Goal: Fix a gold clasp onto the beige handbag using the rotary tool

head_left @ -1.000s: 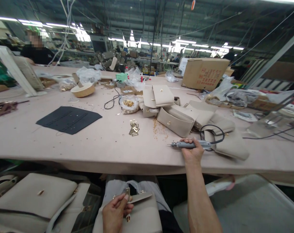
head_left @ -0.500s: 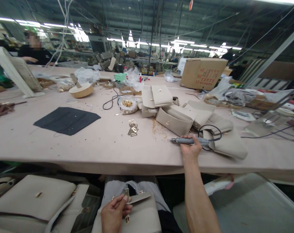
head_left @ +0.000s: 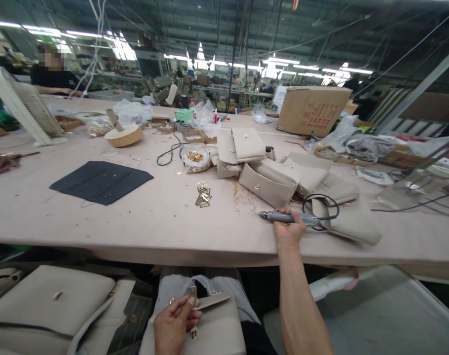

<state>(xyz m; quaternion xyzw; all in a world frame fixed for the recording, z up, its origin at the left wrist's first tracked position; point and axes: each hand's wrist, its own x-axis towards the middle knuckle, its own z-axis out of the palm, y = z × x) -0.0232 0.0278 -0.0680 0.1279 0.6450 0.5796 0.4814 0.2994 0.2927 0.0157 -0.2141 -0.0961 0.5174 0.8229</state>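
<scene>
On my lap lies a beige handbag (head_left: 220,328) with a gold-coloured turn lock (head_left: 194,334) on its front. My left hand (head_left: 174,318) is closed at the handbag's raised flap (head_left: 214,301), pinching a small metal plate (head_left: 193,292) between thumb and fingers. At the table's front, my right hand (head_left: 289,228) is wrapped round a grey electric screwdriver (head_left: 280,216), whose bit points left. Its black cord (head_left: 333,199) loops over beige bags. Small screws (head_left: 243,197) are scattered just past the bit, and rectangular metal frames (head_left: 203,197) lie to their left.
Several beige bags (head_left: 267,182) are heaped beyond my right hand. A plastic bag of gold-coloured fittings (head_left: 195,160), a black sheet (head_left: 102,182), a tape roll (head_left: 124,137) and a cardboard box (head_left: 313,111) are on the table. More bags (head_left: 50,301) lie at my left; a co-worker (head_left: 54,74) sits far left.
My right hand and the screwdriver have shifted very slightly, with the bit still near the screws. My left hand keeps its pinch at the flap. The view has tilted a little.
</scene>
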